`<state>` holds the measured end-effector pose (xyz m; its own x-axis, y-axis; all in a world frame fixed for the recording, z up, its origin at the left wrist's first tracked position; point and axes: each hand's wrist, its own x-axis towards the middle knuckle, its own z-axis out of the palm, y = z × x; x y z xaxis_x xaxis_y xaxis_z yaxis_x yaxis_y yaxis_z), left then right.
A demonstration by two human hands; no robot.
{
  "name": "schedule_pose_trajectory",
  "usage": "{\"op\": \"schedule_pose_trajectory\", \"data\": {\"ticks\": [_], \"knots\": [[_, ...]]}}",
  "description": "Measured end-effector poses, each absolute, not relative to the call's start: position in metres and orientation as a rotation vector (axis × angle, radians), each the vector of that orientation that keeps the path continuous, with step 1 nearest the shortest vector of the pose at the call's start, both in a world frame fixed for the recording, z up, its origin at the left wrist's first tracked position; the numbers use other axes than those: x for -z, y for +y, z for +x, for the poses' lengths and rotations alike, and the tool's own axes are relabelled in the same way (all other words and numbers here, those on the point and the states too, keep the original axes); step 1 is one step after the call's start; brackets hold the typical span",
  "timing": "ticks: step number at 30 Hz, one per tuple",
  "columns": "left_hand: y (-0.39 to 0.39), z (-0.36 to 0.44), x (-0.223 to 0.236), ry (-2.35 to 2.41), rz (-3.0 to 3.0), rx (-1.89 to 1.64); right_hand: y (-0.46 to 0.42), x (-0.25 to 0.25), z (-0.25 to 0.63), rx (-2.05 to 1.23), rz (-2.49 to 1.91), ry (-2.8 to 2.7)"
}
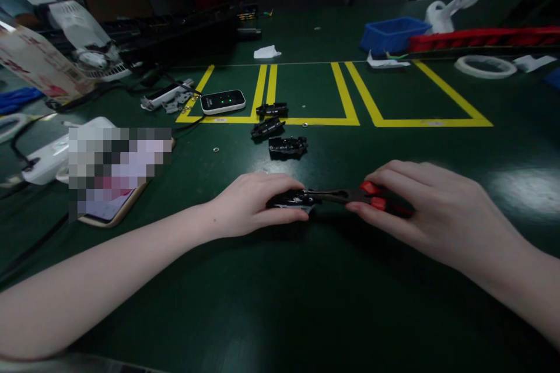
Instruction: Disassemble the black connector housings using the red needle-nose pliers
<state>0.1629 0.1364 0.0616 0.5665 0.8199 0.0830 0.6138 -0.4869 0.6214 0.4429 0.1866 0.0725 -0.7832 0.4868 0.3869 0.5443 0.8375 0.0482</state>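
Observation:
My left hand (251, 204) rests on the green table and closes around a small black plastic part (291, 200), pinning it down. My right hand (433, 210) grips the red handles of a pair of pliers (350, 195), whose dark jaws reach left onto the black part. Both hands meet near the middle of the table, close to me. Three more black plastic parts (286, 147) lie a little farther away, near the yellow tape lines.
A phone (114, 210) lies at the left beside a white power strip (48, 157). A small white device with green lights (222, 101), cables, a blue bin (394, 34), a red tray (485, 38) and a tape roll (485, 66) stand farther back.

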Motion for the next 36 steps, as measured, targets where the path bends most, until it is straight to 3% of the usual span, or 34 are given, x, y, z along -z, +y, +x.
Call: {"op": "schedule_pose_trajectory", "data": {"ticks": [9,36], "knots": [[0.1371,0.1627,-0.0603,1.148,2.236,-0.494,0.1853,-0.0734,0.4445,0.33,-0.749,-2.662],[0.138,0.1635,-0.0646,1.127,2.142,-0.521,0.1865,-0.0733,0.4437,0.196,-0.792,-2.655]]}}
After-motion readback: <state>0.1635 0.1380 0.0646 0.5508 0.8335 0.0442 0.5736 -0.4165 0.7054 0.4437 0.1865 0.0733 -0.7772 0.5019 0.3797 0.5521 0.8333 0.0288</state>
